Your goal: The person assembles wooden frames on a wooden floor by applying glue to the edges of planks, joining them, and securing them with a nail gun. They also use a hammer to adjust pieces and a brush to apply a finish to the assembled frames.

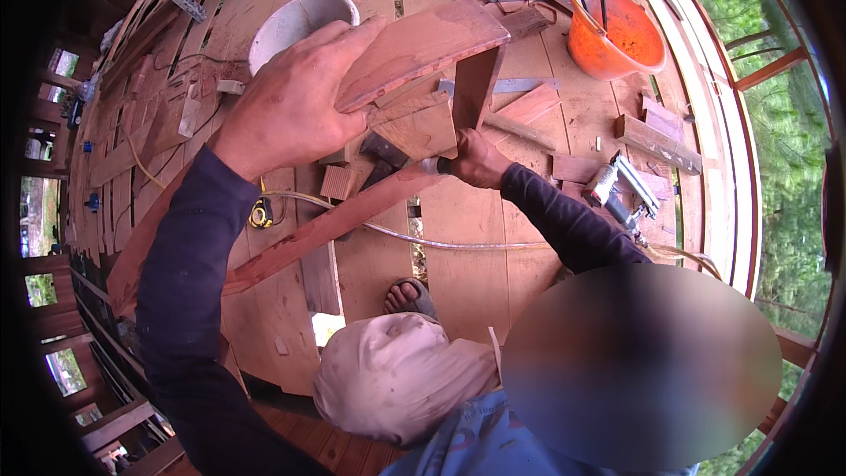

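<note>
Reddish wooden board (423, 44) sits flat on top of an upright wooden piece (476, 88), held up above the plank floor (467, 273) near picture centre; left hand (295, 101) lies palm-down over its near end, fingers spread and curled over the edge, pressing it. Right hand (476, 159) below, fist closed round a tool handle (434, 166) just under the upright piece; what sort of tool, cannot tell. Around: white bucket (300, 22) behind the left hand, orange bucket (617, 31) upper right, nail gun (621, 189) on the floor to the right, long reddish plank (326, 229) slanting beneath, pale hose (423, 240) across the floor.
</note>
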`<act>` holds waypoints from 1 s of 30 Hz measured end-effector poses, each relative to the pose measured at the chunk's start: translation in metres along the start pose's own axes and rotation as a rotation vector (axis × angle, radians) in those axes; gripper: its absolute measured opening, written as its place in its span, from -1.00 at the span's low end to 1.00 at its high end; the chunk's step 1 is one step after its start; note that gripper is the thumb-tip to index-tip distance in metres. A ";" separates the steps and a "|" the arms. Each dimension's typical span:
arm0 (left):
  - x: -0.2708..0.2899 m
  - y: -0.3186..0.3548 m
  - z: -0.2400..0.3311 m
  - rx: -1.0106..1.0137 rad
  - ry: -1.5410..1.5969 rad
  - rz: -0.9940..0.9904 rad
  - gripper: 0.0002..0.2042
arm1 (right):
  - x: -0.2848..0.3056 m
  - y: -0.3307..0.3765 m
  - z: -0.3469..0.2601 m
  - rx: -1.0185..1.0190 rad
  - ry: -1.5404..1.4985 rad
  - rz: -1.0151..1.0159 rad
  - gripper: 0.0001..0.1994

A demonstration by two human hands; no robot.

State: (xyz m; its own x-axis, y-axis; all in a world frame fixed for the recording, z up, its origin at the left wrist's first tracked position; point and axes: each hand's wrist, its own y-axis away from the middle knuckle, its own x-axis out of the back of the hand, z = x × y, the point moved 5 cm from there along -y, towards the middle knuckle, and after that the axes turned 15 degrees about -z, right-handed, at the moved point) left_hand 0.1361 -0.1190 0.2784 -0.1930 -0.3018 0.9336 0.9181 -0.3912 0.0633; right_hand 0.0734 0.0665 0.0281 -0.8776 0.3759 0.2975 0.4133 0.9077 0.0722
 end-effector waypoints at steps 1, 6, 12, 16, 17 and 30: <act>-0.001 -0.005 0.003 -0.011 -0.004 0.002 -0.20 | 0.001 0.001 0.003 -0.026 -0.030 0.030 -0.66; -0.001 -0.017 0.015 -0.097 0.046 0.023 -0.21 | 0.002 0.003 0.013 0.088 -0.294 0.164 -0.54; 0.007 -0.017 -0.003 -0.101 0.064 0.023 -0.20 | -0.009 0.011 -0.031 0.206 -0.162 0.451 -0.44; 0.005 -0.025 0.004 -0.042 0.070 0.004 -0.21 | 0.015 0.010 -0.088 0.420 -0.066 0.594 -0.55; 0.005 -0.024 -0.001 -0.059 0.078 0.033 -0.24 | 0.021 0.008 -0.103 0.482 -0.118 0.591 -0.57; 0.005 -0.030 0.004 -0.011 0.137 0.095 -0.34 | 0.027 0.029 -0.140 0.356 0.396 0.768 -0.39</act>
State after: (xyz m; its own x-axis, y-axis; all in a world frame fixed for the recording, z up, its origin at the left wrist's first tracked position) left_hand 0.1091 -0.1049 0.2827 -0.1510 -0.4532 0.8785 0.9309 -0.3642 -0.0279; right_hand 0.0953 0.0766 0.1716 -0.2209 0.8650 0.4505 0.6894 0.4652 -0.5553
